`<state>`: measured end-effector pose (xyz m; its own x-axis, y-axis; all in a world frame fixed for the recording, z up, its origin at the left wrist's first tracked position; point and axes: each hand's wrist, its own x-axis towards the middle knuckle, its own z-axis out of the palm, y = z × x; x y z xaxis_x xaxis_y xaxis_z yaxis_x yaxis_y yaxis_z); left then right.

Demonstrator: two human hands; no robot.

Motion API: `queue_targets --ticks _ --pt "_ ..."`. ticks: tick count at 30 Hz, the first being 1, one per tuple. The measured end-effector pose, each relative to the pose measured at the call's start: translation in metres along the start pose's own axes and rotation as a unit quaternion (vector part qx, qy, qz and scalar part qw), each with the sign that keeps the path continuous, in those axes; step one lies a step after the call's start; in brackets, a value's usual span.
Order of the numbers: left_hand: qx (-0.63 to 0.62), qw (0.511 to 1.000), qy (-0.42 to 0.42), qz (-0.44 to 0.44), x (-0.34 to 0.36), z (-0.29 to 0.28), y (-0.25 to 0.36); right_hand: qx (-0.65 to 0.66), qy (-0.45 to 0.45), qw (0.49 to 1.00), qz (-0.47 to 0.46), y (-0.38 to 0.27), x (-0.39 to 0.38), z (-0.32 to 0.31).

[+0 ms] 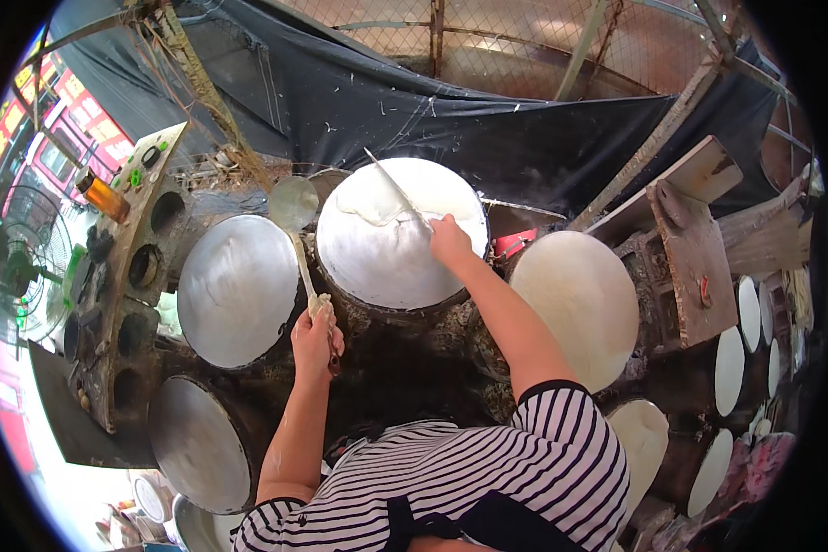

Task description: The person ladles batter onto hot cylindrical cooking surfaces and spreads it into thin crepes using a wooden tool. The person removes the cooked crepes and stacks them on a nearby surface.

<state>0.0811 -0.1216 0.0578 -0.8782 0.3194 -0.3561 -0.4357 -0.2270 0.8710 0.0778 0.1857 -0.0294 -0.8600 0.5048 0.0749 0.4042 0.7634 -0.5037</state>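
Note:
My right hand [451, 241] grips a long thin spreading blade [388, 184], angled across the round middle griddle [386, 271] and its white batter [359, 201]. The batter covers the griddle's far part, with bare metal nearer me. My left hand [317, 336] is closed round the batter-smeared handle of a long ladle [293, 202]; its bowl sits just left of the middle griddle, near the far side. To the left lies a bare silver griddle [230, 294]. On the right, another griddle [575, 304] carries a thin pale layer of batter.
Further griddles [193, 442] flank me lower down. A holed metal shelf [138, 313] and a fan [23, 271] stand at left. At right are a tilted board [690, 267] and several pale discs [729, 368]. A black sheet [543, 138], mesh and rusty posts [644, 156] line the back.

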Motion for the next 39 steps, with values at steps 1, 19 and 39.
queue_targets --ticks 1,19,39 --pt "0.000 1.000 0.002 -0.003 -0.002 -0.005 -0.001 0.000 -0.016 1.000 -0.014 -0.001 0.001 -0.001" --pt "-0.030 0.999 0.036 0.017 -0.001 -0.014 0.011 0.014 -0.105 0.988 -0.114 0.025 0.059 -0.023" --pt "-0.037 0.990 0.132 0.035 -0.050 -0.019 -0.004 0.070 -0.444 0.891 -0.066 0.009 0.127 -0.074"
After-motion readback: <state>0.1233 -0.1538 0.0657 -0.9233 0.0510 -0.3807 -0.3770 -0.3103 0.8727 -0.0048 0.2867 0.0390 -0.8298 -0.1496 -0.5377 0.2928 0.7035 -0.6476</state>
